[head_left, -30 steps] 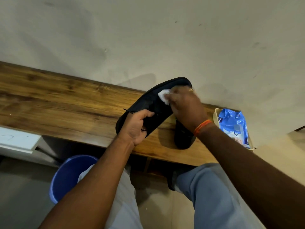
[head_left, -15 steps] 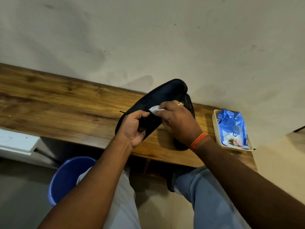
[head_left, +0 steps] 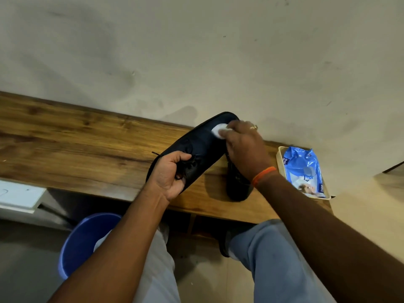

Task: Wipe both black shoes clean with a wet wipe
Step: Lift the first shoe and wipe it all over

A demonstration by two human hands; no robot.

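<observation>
My left hand (head_left: 168,173) grips a black lace-up shoe (head_left: 201,145) at its heel and lace end, holding it tilted above the wooden shelf (head_left: 76,145) with the toe pointing up toward the wall. My right hand (head_left: 244,147) pinches a white wet wipe (head_left: 218,131) and presses it on the shoe near the toe. The second black shoe (head_left: 237,186) stands on the shelf under my right wrist, mostly hidden by it.
A cream tray (head_left: 279,158) holding a blue wet-wipe pack (head_left: 303,169) sits at the shelf's right end. A blue bucket (head_left: 78,243) stands on the floor below left, beside my knees. A white box (head_left: 17,195) lies at far left. The wall is close behind.
My right hand slid the wipe from the middle of the shoe back up to the toe. The left hand kept its grip and the shoe barely moved.
</observation>
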